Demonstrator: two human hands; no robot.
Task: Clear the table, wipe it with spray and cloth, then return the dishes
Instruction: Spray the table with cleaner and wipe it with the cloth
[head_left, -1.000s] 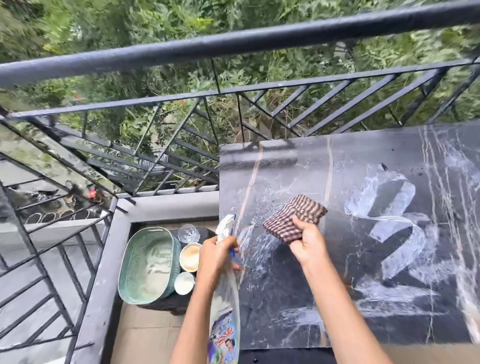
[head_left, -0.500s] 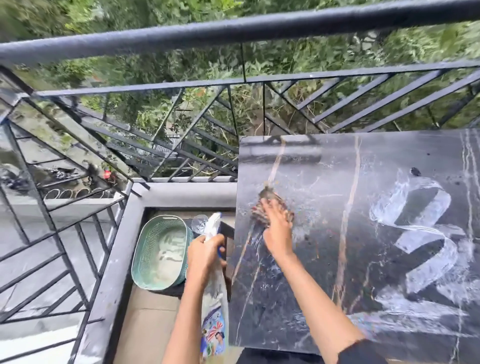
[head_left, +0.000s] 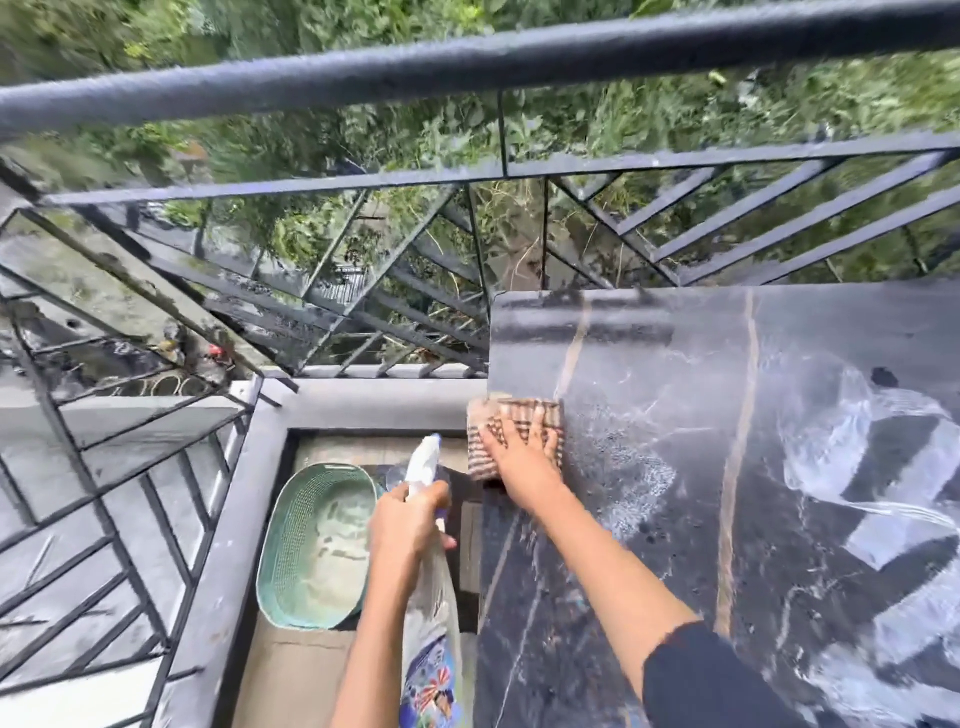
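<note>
Dark, stone-patterned counter (head_left: 779, 545) during the wiping step. A brown checked cloth (head_left: 480, 449) is pressed flat at the counter's left edge, near the far corner, with part of it overhanging that edge. It is held down by the right hand (head_left: 524, 460), palm down with the fingers spread over it. The spray bottle (head_left: 431, 629) is gripped by the left hand (head_left: 408, 525), fingers curled round its neck, and is held off the counter, just beside a green basket (head_left: 288, 540) that sits lower down. White foam streaks (head_left: 831, 441) lie unwiped on the right part of the counter, well apart from the cloth, so the wipe is judged to be roughly half done. For a good result, even pressure should be applied through the whole palm. Strokes should be overlapped and carried from the left side towards the foam, and the cloth should be refolded once a face is loaded. Care is advised at the edge, where residue may be pushed off towards the basket. Dishes should not be returned until the surface is dry.
</note>
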